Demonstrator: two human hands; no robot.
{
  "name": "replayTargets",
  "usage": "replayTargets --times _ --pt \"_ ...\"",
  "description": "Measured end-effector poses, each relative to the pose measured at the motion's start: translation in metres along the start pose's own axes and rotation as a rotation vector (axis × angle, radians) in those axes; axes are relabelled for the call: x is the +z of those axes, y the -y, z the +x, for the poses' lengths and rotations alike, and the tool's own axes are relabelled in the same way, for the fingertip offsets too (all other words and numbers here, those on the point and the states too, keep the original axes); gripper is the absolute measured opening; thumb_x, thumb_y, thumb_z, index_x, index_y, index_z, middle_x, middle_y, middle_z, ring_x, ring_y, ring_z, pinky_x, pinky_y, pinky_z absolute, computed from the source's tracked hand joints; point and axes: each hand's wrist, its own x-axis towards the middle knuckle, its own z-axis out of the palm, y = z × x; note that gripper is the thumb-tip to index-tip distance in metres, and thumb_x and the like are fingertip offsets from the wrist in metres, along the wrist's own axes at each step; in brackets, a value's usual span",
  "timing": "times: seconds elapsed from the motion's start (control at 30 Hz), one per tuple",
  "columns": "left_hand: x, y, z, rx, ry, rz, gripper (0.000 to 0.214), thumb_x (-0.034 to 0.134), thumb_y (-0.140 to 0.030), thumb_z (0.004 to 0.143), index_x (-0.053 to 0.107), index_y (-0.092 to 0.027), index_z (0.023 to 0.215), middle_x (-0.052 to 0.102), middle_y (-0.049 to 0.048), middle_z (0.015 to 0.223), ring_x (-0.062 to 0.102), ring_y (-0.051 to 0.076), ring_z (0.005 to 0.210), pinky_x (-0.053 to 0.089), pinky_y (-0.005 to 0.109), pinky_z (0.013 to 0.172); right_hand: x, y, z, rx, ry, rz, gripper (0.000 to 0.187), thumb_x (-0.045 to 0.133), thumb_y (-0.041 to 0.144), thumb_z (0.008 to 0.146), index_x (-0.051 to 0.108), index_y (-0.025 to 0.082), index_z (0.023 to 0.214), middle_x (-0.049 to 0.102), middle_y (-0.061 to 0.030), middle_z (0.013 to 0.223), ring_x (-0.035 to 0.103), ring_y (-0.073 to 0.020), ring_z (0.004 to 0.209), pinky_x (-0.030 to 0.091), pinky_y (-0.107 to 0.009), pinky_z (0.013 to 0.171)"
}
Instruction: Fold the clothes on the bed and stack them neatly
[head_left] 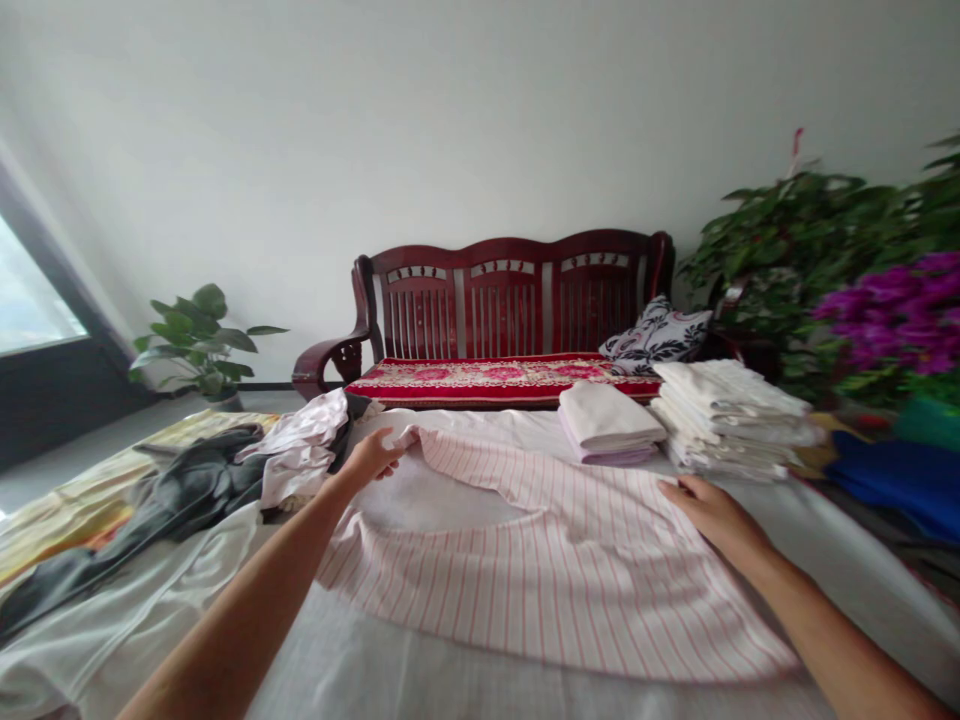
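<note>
White trousers with thin pink stripes (555, 590) lie spread flat across the white-covered surface. Their two legs point to the left with a gap between them, and the waist end is on the right. My left hand (371, 458) is closed at the far leg's end, its fingers curled by the hem. At the far corner of the waist, my right hand (694, 505) pinches the fabric between thumb and fingers. The near leg lies slightly rumpled, closer to me, with neither hand on it.
Left are loose clothes: a dark grey garment (180, 495) and a pale pink one (304, 440). Behind on the right stand a small folded stack (607, 420) and a taller white stack (731, 420). A red wooden bench (499, 300) stands beyond, plants on both sides.
</note>
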Motion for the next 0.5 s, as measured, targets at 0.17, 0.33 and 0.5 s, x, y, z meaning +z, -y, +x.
replayTargets --times 0.17,0.33,0.5 --pt "0.011 -0.004 0.010 0.069 0.016 -0.263 0.053 0.069 -0.053 0.074 0.070 -0.010 0.105 0.072 0.0071 0.071 0.070 0.019 0.062 0.056 0.028 0.057 0.002 -0.007 -0.004 0.026 -0.001 -0.148 0.027 0.057 0.053 0.077 0.064 0.027 0.072 0.068 -0.0026 0.065 0.066 -0.0272 0.073 0.046 -0.033 0.068" --pt "-0.003 0.011 0.033 0.165 -0.197 -0.213 0.053 0.059 -0.032 0.079 0.063 -0.013 0.129 0.073 0.0100 0.116 0.070 0.021 0.104 0.057 0.031 0.089 0.001 -0.003 -0.007 0.054 -0.024 -0.199 0.033 0.049 0.055 0.083 0.059 0.027 0.070 0.066 -0.0034 0.065 0.065 -0.0266 0.072 0.044 -0.032 0.065" --pt "-0.016 0.035 0.049 0.190 -0.219 0.199 0.053 0.055 -0.011 0.072 0.069 -0.015 0.124 0.073 0.0108 0.119 0.064 0.027 0.120 0.049 0.038 0.103 -0.001 0.006 -0.009 0.083 0.012 -0.276 0.037 0.042 0.058 0.085 0.053 0.027 0.067 0.065 -0.0049 0.070 0.065 -0.0272 0.073 0.043 -0.033 0.063"
